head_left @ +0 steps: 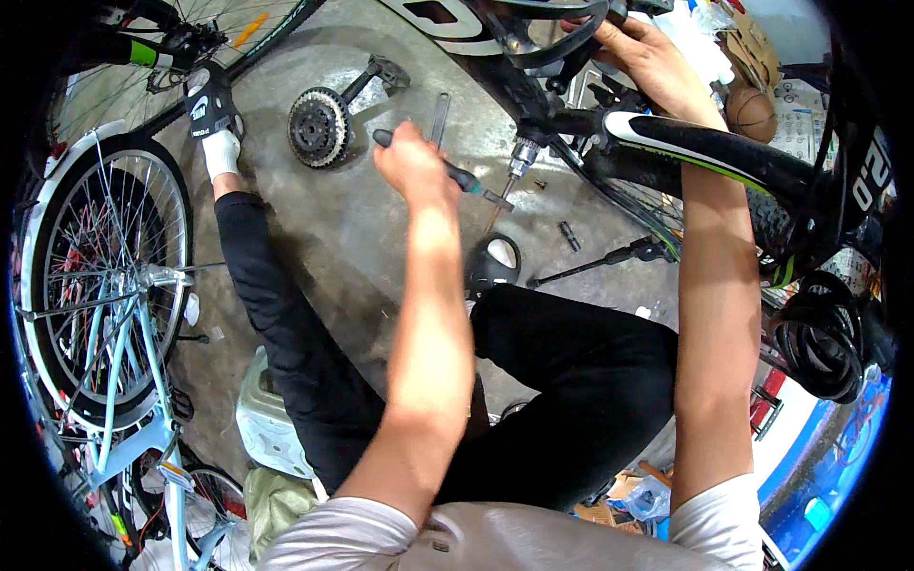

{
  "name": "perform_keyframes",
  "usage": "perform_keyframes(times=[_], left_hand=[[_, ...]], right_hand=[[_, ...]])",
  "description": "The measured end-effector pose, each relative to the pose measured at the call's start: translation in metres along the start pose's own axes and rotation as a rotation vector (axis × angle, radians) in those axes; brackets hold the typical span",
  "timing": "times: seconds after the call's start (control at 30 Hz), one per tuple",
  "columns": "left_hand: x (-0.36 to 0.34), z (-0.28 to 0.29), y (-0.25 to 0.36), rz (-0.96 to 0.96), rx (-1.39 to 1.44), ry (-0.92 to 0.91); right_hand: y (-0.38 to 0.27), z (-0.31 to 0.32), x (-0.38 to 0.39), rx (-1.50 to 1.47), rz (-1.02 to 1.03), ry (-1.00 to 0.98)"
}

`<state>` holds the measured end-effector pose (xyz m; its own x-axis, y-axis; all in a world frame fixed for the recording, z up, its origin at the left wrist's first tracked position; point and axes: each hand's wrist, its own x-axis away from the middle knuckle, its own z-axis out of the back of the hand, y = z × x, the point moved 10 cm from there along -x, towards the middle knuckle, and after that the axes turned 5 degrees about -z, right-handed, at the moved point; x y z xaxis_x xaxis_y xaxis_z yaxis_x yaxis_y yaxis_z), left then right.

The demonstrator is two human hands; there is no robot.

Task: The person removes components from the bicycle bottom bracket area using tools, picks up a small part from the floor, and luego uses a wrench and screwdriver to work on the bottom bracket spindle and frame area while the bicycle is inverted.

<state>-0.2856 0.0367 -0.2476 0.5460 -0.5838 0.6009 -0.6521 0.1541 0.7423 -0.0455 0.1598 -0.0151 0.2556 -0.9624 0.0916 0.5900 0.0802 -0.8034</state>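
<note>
My left hand (417, 164) is closed round a hand tool with a black and teal handle (463, 178) and a narrow flat metal end; its exact kind is unclear. The tool's end is beside a thin shaft below a silver drill chuck (523, 155). A flat wrench (440, 118) shows just past that hand. At the upper right, my right hand (655, 68) reaches over the wheel to the black bicycle (466, 36), its fingers curled round a black part of it, partly hidden. A crankset (319, 127) with chainrings lies on the concrete floor, left of the tool.
A light-blue bicycle (119, 343) stands at the left, and another wheel (271, 43) is at the upper left. Near my right shoe (495, 259) lie a small dark cylinder (569, 236) and a black kickstand (609, 261). A pale plastic stool (268, 419) is by my left leg.
</note>
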Motion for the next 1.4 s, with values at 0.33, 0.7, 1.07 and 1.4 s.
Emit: perform_keyframes(times=[0.33, 0.7, 1.07, 1.4], left_hand=[[0.024, -0.001, 0.024, -0.035, 0.104, -0.050], [-0.022, 0.015, -0.100, 0.670, 0.098, 0.056], [0.073, -0.009, 0.065, -0.301, 0.001, -0.077], [0.005, 0.168, -0.034, 0.473, 0.297, 0.072]], right_hand=[[0.003, 0.001, -0.005, 0.017, 0.014, -0.020], [-0.013, 0.003, 0.014, -0.031, -0.428, 0.108], [-0.007, -0.006, 0.010, -0.219, -0.384, 0.078], [-0.004, -0.013, 0.002, -0.155, -0.324, -0.028]])
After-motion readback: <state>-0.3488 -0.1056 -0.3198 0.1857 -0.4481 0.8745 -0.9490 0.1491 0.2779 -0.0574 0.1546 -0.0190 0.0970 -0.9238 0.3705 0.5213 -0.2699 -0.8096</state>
